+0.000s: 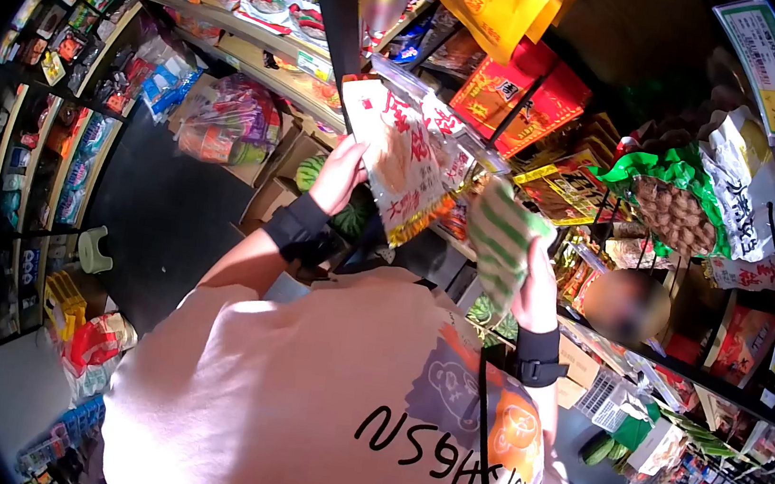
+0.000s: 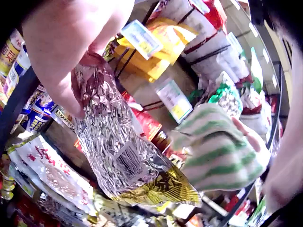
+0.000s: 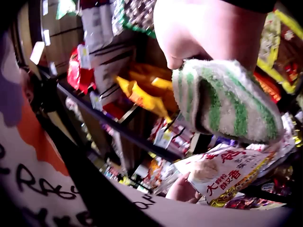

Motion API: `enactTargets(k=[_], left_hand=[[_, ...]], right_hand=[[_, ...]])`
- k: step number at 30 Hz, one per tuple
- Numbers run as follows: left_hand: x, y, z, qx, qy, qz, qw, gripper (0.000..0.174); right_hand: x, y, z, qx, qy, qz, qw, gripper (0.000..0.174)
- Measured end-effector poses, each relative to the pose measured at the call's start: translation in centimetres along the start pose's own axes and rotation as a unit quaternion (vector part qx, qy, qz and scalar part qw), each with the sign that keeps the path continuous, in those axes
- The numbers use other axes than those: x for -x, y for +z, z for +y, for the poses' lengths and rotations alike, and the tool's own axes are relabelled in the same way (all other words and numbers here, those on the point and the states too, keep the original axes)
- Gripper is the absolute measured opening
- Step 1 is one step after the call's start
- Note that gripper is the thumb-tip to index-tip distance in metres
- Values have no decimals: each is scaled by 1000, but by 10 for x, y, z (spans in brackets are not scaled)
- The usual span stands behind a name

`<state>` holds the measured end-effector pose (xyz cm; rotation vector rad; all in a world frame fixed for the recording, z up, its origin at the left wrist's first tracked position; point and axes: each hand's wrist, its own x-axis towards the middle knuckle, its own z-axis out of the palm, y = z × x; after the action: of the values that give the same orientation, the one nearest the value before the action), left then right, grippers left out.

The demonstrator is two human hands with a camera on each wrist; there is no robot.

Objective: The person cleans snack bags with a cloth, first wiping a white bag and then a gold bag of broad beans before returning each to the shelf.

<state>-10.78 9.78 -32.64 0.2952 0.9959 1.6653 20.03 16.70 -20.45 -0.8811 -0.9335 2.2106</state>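
My left hand (image 1: 341, 177) pinches the edge of a white snack bag (image 1: 398, 152) with red lettering and a gold bottom edge. In the left wrist view, the bag's silver back (image 2: 113, 137) with a barcode hangs from the fingers of the left hand (image 2: 78, 47). A green-and-white striped cloth (image 1: 502, 241) is held by my right hand (image 1: 536, 283), to the right of the bag and apart from it. The right wrist view shows the folded cloth (image 3: 227, 101) under the right hand (image 3: 208, 35), above the bag's printed front (image 3: 227, 172).
Similar white bags (image 2: 57, 175) hang at the rack beside the held one. Yellow bags (image 1: 481, 4), a red box (image 1: 523, 100) and price tags (image 2: 174, 99) are around the hooks. Watermelons (image 1: 350, 214) lie below; a green stool (image 1: 96, 250) stands on the floor at left.
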Motion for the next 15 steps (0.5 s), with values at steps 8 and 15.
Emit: enactTargets(k=[8, 15], left_hand=[[74, 5, 2, 184, 20, -36, 982, 40], [110, 4, 30, 121, 34, 52, 991, 39]], right_hand=[[-87, 132, 66, 665, -430, -305, 529, 38], [-139, 115, 77, 632, -325, -235, 663, 46]])
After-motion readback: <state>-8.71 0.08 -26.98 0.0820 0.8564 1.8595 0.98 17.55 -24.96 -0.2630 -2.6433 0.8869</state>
